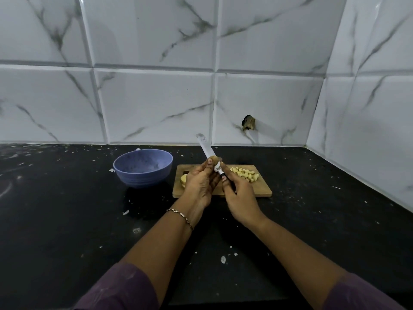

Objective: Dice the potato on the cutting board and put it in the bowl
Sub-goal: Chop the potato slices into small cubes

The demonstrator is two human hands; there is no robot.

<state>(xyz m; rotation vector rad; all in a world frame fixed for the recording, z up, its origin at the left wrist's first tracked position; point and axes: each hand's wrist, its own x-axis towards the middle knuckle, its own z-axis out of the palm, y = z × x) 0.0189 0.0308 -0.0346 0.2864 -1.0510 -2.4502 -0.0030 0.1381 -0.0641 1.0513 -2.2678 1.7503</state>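
A black countertop (67, 209), flecked with pale scraps, runs back to a white, grey-veined tile wall (156, 97) that turns a corner at the far right. One dark hole (248, 124) breaks a tile at one o'clock from the hands.

One blue bowl (143, 167) stands at nine o'clock of the single wooden cutting board (257, 191), just beside it. At the board's nine o'clock edge lies one cut potato chunk (183, 180), partly hidden by the left hand (200, 184). That hand, with one bracelet (180, 214) at its wrist, is over the board, fingers curled round a second potato piece (214, 159) and thumb pressed on it.

One knife (204, 146) meets that piece, its blade pointing to eleven o'clock. The right hand (239, 198) wraps its fingers round the knife's dark handle. One heap of potato dice (244, 173) sits at the board's two o'clock. Two purple sleeves (120, 287) show at the bottom.
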